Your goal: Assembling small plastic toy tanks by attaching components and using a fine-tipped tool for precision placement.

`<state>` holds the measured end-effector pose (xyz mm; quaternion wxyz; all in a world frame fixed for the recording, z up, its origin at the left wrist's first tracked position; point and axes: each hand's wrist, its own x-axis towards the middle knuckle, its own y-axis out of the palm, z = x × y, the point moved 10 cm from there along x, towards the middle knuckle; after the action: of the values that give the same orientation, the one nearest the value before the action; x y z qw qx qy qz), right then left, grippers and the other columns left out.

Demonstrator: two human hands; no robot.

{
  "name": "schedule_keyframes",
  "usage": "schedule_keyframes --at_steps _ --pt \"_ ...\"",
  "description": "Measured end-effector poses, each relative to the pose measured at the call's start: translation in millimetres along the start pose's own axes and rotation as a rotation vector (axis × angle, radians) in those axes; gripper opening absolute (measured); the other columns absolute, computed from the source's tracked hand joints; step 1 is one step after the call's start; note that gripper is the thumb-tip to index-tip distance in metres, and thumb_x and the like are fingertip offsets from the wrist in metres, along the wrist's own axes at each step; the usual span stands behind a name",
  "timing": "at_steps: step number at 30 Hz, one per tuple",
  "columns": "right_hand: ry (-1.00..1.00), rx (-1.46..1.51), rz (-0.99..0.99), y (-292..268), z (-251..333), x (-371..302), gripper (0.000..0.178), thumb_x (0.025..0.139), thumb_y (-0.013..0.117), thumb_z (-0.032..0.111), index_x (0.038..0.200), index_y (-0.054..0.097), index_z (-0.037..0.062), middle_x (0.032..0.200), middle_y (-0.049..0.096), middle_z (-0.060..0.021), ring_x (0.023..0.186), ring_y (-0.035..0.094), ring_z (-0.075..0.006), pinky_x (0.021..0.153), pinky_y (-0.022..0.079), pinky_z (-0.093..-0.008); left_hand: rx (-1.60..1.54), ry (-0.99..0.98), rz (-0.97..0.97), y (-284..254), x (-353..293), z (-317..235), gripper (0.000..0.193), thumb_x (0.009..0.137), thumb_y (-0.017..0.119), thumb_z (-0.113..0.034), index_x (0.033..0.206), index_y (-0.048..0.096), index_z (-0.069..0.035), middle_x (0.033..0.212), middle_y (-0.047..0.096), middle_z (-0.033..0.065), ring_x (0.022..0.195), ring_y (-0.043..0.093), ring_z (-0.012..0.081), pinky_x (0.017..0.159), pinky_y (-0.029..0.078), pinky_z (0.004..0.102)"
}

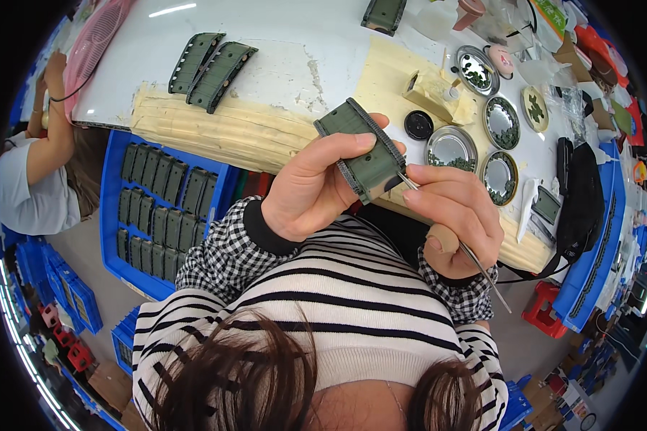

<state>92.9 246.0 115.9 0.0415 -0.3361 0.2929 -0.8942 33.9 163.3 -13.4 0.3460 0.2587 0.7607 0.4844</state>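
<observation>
My left hand (313,187) is closed around a dark green, slightly curved model part (363,154) with ribbed dark edges, holding it tilted above the table's near edge. Pinched in my right hand (456,212) is a thin metal tool (485,276). Its tip meets the green part's right edge, and its far end sticks out below my palm. A tan wrap covers one finger or thumb of that hand. Two similar green parts (219,75) lie side by side at the table's back left, and another green part (383,14) sits at the far edge of view.
Round metal dishes (501,122) with small green pieces stand at the right, near a black round lid (418,125) and a yellowish block (438,97). A blue crate (133,269) of green parts is below the table at left. Another person (39,165) sits at far left.
</observation>
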Motion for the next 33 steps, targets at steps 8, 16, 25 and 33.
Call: schedule_keyframes --at_steps 8,16,25,33 --pt "0.164 0.187 -0.526 -49.4 -42.8 -30.7 0.037 0.1 0.049 0.028 0.095 0.066 -0.0044 0.088 0.068 -0.0147 0.077 0.063 -0.0222 0.074 0.05 -0.0332 0.324 0.091 -0.076 7.8 -4.7 -20.7 0.043 0.093 0.054 -0.012 0.133 0.043 -0.004 0.112 0.064 0.017 0.1 0.064 0.0196 0.078 0.056 0.0317" --pt "0.482 -0.198 -0.187 -46.7 -90.8 -58.1 0.013 0.091 0.058 0.008 0.09 0.07 0.0014 0.076 0.063 -0.0054 0.077 0.053 -0.0198 0.071 0.042 -0.0305 0.397 0.114 -0.107 -4.8 -2.5 -21.2 0.042 0.092 0.056 -0.004 0.131 0.042 -0.003 0.117 0.06 0.0161 0.112 0.06 0.027 0.089 0.056 0.0384" --pt "0.482 -0.216 -0.14 -36.8 -92.4 -53.5 0.01 0.088 0.061 0.007 0.088 0.071 0.0037 0.077 0.064 -0.0057 0.08 0.053 -0.0233 0.074 0.042 -0.0339 0.606 0.226 -0.062 8.6 -7.2 -25.8 0.06 0.094 0.055 -0.005 0.146 0.025 -0.006 0.126 0.053 0.0185 0.108 0.062 0.0285 0.088 0.056 0.0366" --pt "0.453 -0.106 -0.175 -38.0 -85.9 -48.5 0.016 0.092 0.055 0.008 0.089 0.07 0.0012 0.078 0.066 -0.0052 0.081 0.053 -0.0206 0.074 0.043 -0.032 0.621 0.103 0.013 6.1 -3.5 -10.6 0.019 0.101 0.046 -0.017 0.113 0.051 -0.002 0.126 0.052 0.0137 0.107 0.063 0.0267 0.087 0.055 0.0359"
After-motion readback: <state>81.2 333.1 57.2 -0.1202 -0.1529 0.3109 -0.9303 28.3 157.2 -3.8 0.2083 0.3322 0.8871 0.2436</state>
